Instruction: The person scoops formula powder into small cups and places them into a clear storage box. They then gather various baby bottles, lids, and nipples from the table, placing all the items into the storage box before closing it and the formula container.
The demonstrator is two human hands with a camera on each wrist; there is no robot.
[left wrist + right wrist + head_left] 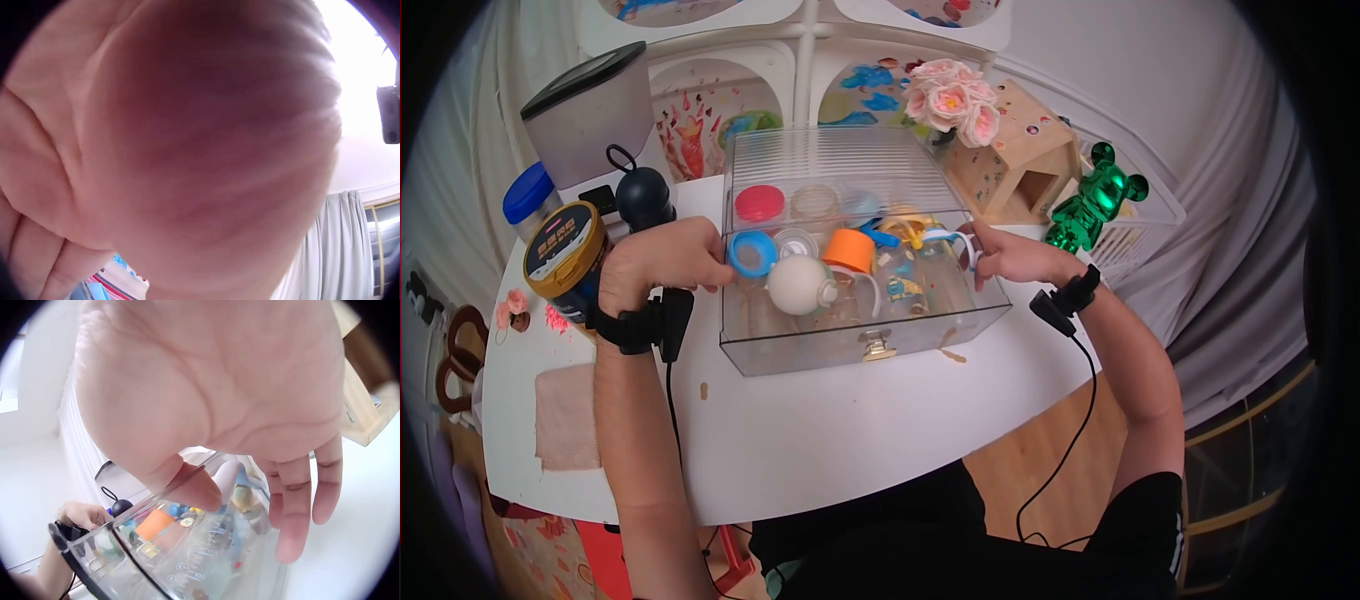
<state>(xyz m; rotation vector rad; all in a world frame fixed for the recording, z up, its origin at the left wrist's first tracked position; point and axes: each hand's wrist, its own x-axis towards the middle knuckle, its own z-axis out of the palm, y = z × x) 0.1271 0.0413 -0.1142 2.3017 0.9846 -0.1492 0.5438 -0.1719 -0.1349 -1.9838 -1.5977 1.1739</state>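
A clear plastic box (800,348) with a gold latch stands on the white table, its ribbed part toward the back. Inside show a round white bottle (798,285), an orange cap (850,250), a blue ring-shaped lid (752,254) and a red lid (760,203). My left hand (665,262) grips the box's left edge, its fingertips mostly hidden; the left wrist view is filled by the palm (206,137). At the right side, my right hand (1022,257) holds the box wall, with the thumb on one side and the fingers on the other in the right wrist view.
Left of the box are a yellow-lidded tub (565,250), a dark round bottle (645,200) and a tall container (590,125). A pink cloth (568,418) lies at front left. Behind right stand pink roses (950,100), a wooden house (1010,150) and a green bear figure (1095,200).
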